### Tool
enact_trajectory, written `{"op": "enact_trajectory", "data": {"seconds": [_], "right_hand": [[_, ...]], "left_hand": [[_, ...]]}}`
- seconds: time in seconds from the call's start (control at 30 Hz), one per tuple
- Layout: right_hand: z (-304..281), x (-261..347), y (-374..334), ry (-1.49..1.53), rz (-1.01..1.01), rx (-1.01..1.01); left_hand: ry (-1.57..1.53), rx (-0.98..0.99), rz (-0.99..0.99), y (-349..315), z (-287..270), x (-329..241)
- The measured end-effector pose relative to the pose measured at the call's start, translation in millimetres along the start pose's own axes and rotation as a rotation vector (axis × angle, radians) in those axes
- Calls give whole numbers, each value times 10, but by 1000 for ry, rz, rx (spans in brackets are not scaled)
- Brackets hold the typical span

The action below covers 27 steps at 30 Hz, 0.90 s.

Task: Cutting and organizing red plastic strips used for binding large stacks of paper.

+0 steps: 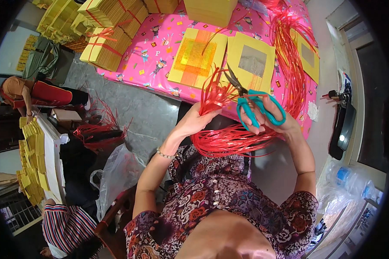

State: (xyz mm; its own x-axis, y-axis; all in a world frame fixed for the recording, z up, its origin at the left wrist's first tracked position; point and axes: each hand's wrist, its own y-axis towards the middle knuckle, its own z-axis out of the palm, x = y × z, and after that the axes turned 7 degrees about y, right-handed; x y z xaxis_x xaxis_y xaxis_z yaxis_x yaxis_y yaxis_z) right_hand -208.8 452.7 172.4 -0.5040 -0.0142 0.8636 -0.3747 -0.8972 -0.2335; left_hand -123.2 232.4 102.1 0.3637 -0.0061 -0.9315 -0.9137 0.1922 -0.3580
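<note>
The right hand (pixel 266 116) gripped a pair of scissors (pixel 250 103) by their teal handles, fingers threaded through the loops, with the dark blades pointing up and to the left and standing slightly apart. The left hand (pixel 199 118) was closed around a bunch of red plastic strips (pixel 214 93), pinching them together so that their loose ends fanned upward just beside the blade tips. Below both hands the same red strips curled into a thick coil (pixel 229 140) that lay over the person's lap, in front of a floral blouse (pixel 220 194). A beaded bracelet (pixel 165 153) circled the left wrist. Beyond the hands stood a tabletop (pixel 155 56) covered with a pink patterned cloth, and on it lay flat yellow paper sheets, one with an orange square (pixel 197 58) and one with a silver square (pixel 250 60). More long red strips (pixel 289 56) trailed across the right part of the tabletop. Tied bundles of yellow paper (pixel 106 47) sat stacked at the far left corner of the tabletop. To the left, well apart, another person in a striped sleeve (pixel 67 224) sat near a white plastic bag (pixel 116 177).
</note>
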Motion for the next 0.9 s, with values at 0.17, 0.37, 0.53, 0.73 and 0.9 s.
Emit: {"op": "enact_trajectory", "data": {"seconds": [0.17,0.37,0.53,0.73,0.9], "right_hand": [[-13,-8,32,92,-56,-66],[-76,-34,-49,131,-38,-203],[-73,-82,-227,247,-165,8],[159,-44,-213,88,425,-83],[178,-287,-129,-56,9,89]], "left_hand": [[35,-11,110,-7,42,7],[-145,28,-96,17,-3,128],[-397,23,-110,66,-48,137],[-384,-109,-108,118,3,115],[-240,-236,-59,153,134,130]]}}
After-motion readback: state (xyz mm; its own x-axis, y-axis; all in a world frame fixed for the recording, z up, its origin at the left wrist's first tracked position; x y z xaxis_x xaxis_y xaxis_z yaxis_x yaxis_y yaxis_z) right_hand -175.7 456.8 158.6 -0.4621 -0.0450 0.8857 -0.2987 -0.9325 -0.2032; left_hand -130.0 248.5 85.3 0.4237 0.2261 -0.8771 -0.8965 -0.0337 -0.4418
